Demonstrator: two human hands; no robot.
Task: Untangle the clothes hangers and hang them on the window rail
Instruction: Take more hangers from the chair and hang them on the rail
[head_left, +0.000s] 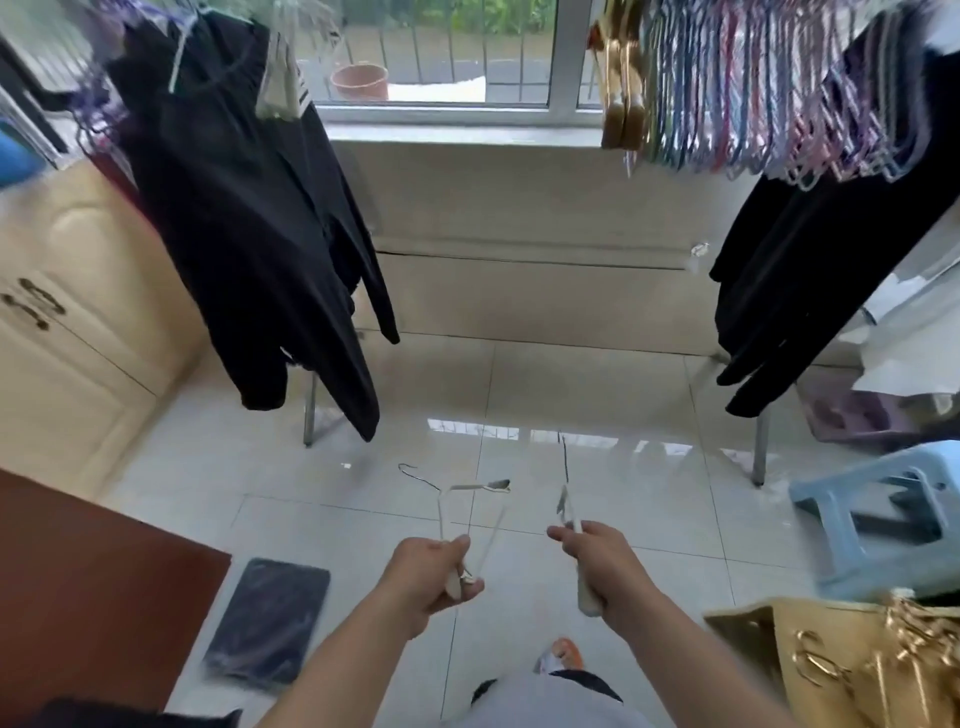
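The left hand (434, 574) is curled round the lower end of a white hanger (457, 512), whose frame opens forward and whose wire hook points away to the left. The right hand (597, 564) grips a second white hanger (566, 506) by one end, seen nearly edge-on, its hook rising straight ahead. The two hangers look apart — no wire crosses between them that I can see, though blur makes the thin hooks hard to read.

The step in hand seems to be carrying the freed pair up to the rail. To do it well, keep the hands separated so the hooks cannot catch again, and turn each hook upward before lifting. Far ahead and above the right hand, a dense row of coloured hangers (753, 98) hangs by the window (441, 52) — a gap beside that row looks the natural target. Hang one first, then the other. Low, just right of the right hand, a box of gold hangers (852, 660) waits.
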